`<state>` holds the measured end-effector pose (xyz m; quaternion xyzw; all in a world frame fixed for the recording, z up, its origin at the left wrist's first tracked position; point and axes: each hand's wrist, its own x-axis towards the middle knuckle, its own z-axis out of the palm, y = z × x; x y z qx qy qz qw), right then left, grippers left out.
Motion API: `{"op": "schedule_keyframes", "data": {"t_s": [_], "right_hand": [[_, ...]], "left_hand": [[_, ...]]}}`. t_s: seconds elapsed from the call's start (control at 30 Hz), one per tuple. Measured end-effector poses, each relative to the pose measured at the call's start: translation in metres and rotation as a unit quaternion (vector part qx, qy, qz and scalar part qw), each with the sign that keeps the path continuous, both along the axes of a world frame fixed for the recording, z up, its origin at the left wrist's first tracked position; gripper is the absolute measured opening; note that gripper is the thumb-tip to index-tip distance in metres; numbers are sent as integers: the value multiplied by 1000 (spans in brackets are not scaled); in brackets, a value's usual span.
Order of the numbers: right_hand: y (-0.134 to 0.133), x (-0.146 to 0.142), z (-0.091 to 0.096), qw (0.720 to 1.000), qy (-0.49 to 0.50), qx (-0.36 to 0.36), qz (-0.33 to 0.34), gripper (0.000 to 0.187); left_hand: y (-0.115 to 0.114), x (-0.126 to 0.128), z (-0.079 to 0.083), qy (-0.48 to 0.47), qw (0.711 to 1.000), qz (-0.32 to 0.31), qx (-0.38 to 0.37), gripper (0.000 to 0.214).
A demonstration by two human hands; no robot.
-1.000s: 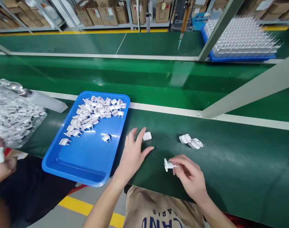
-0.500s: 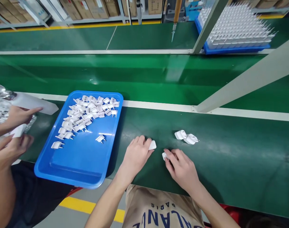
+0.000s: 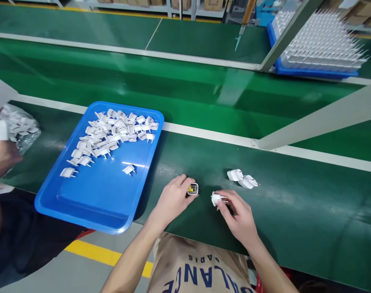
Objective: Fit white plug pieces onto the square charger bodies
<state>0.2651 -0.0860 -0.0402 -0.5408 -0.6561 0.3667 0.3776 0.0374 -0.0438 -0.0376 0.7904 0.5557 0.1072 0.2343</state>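
While both hands sit low on the near edge of the green bench (image 3: 295, 211), each one's already got a part in it: the left hand (image 3: 172, 200) has its fingers curled shut around a small white housing (image 3: 193, 189), open end turned toward the right so you can see yellowish guts inside, and the right hand (image 3: 238, 214) is pinching a white plug piece (image 3: 216, 198) between thumb and fingertips, clamped on the pin end. The plug piece's long axis runs roughly left-right, flat face pointing at the housing and pins pointing back into the right palm. So the two parts face each other across a small gap, near but not touching, housing just left of and a bit above the plug piece; the hands look about equally close to that gap, honestly. Just past the right hand there's a couple of loose white parts (image 3: 243, 179) lying together on the bench, apart from both hands. Off to the left a blue tray (image 3: 97, 203) overhangs the bench edge, with a heap of plug pieces (image 3: 112, 132) crowded at its far end and one stray in the middle. At the far left edge another person's hand (image 3: 1, 156) shows beside a clear bag of parts (image 3: 22, 126). Way across the belt, a second blue tray with rows of white parts (image 3: 319, 49) standing upright.
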Motion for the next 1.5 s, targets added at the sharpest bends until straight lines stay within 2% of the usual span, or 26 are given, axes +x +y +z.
{"op": "schedule_keyframes", "data": {"t_s": [0.13,0.23,0.3,0.4,0.53,0.6,0.7,0.77,0.87,0.97,1.03,1.23,1.5], "right_hand": [[0,-3,-2,1000,20,-12,-8,11],[0,-3,-4,999,32,-18,-19,10],[0,-4,-4,998,46,-30,-22,11],[0,-8,-2,998,48,-39,-11,13],[2,-12,6,1000,-18,13,2,9],[2,-12,10,998,-59,35,-1,8],[0,-12,15,995,-95,37,5,10],[-1,-16,18,993,-107,41,24,11],[-1,-26,18,983,-154,84,53,12],[2,-35,17,956,-257,125,64,13],[4,-38,17,942,-303,122,76,15],[7,-41,20,954,-267,114,79,13],[8,-51,23,950,-280,121,74,11]], "left_hand": [[-10,12,-8,-6,997,82,0,33],[-20,16,-7,-23,994,105,5,46],[-26,18,-5,-28,994,108,13,37],[-36,23,-4,17,992,118,35,18],[-47,25,-1,56,986,148,46,43],[-47,19,2,9,989,139,45,42],[-39,7,4,-83,994,62,33,41],[-34,4,0,-121,992,27,30,30],[-32,9,-11,-131,989,44,42,17],[-37,18,-22,-113,989,73,66,24],[-41,21,-27,-115,987,73,83,27],[-40,16,-35,-136,983,49,114,33],[-36,14,-40,-149,980,53,118,20]]}}
